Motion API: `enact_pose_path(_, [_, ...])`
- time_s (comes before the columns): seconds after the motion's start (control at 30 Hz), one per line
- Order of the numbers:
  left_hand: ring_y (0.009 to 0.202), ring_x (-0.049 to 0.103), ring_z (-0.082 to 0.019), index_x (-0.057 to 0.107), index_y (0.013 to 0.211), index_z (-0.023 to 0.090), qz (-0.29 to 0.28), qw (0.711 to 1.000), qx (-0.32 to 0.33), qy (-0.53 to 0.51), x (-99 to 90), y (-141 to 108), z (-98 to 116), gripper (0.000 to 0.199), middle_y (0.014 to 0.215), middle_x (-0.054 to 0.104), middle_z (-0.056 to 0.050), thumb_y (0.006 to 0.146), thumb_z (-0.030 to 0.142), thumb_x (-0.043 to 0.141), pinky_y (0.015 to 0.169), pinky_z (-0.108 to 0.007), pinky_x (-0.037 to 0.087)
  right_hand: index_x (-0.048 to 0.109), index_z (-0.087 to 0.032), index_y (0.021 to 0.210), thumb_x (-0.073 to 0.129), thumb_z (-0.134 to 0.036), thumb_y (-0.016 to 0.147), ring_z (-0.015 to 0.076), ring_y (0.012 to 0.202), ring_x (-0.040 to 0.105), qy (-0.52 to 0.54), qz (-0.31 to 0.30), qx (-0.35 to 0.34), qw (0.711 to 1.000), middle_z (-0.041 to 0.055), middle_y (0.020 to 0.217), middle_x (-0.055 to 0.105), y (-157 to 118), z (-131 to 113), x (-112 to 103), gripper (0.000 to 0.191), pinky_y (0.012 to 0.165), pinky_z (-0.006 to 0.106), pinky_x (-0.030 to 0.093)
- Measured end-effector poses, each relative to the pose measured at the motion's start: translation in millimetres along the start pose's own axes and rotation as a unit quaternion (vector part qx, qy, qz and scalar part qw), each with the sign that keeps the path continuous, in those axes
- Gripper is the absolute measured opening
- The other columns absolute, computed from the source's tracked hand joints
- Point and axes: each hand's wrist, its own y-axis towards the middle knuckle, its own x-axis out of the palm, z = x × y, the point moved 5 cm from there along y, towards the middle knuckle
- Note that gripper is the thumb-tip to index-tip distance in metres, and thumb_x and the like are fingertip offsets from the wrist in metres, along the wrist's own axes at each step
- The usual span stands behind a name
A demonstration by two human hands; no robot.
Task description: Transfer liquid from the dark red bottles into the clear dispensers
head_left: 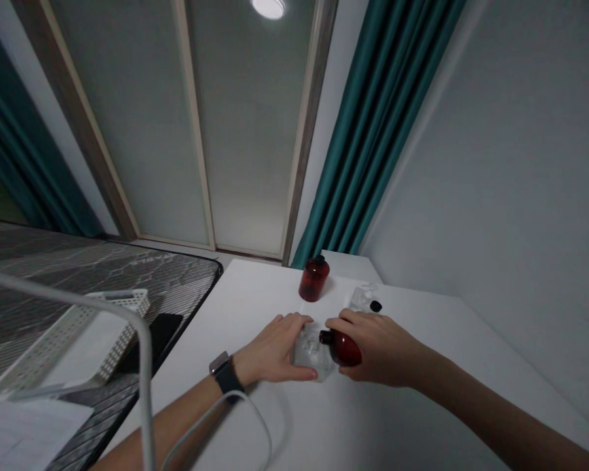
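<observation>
On the white counter (pixel 248 294), I have the left hand (pixel 275 347) clasping a clear container (pixel 308 353), likely for steadiness, the right hand (pixel 379 347) gripping a red bottle (pixel 346 350) sideways.

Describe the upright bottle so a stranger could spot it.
Start at the far edge of the white table, near the teal curtain. There stands a dark red bottle with a black top; unlike the tipped one in the right hand, no hand touches it.
</observation>
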Motion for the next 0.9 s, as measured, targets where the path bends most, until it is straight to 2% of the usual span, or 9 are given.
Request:
enact_pose_path(0.1, [0.105,0.055,-0.031,0.045,0.129,0.020,0.023,0.999,0.023,0.000,-5.4,0,3,0.072,0.120,0.058,-0.011,0.073,0.054,0.077,0.092,-0.043,0.043,0.059,-0.024,0.111,0.073,-0.029,0.071,0.0243,0.086,0.064,-0.001,0.003,-0.002,1.000,0.0057,0.102,0.065,-1,0,1,0.042,0.065,0.029,0.029])
enact_pose_path(0.27, [0.103,0.052,-0.029,0.050,0.120,0.020,0.030,0.998,0.055,0.006,-7.3,0,9,0.061,0.112,0.056,-0.009,0.074,0.049,0.077,0.091,-0.042,0.042,0.059,-0.024,0.111,0.072,-0.028,0.071,0.0245,0.086,0.065,0.001,0.005,-0.005,1.000,0.0058,0.102,0.065,0,0,3,0.043,0.065,0.029,0.030])
enact_pose_path(0.53, [0.107,0.048,-0.029,0.041,0.136,0.021,0.024,0.996,0.088,0.004,-9.7,-1,13,0.068,0.119,0.053,-0.010,0.080,0.043,0.072,0.096,-0.044,0.041,0.059,-0.024,0.115,0.074,-0.030,0.071,0.0259,0.087,0.066,-0.001,0.003,-0.008,1.000,0.0058,0.102,0.066,0,0,3,0.046,0.065,0.030,0.031])
enact_pose_path(0.9, [0.109,0.047,-0.029,0.040,0.140,0.026,0.047,0.992,0.121,-0.008,-11.8,-5,13,0.066,0.122,0.049,-0.010,0.081,0.036,0.068,0.097,-0.044,0.041,0.059,-0.025,0.115,0.074,-0.029,0.070,0.0238,0.086,0.065,-0.002,0.011,-0.011,1.000,0.0054,0.102,0.066,2,1,2,0.047,0.065,0.029,0.032])
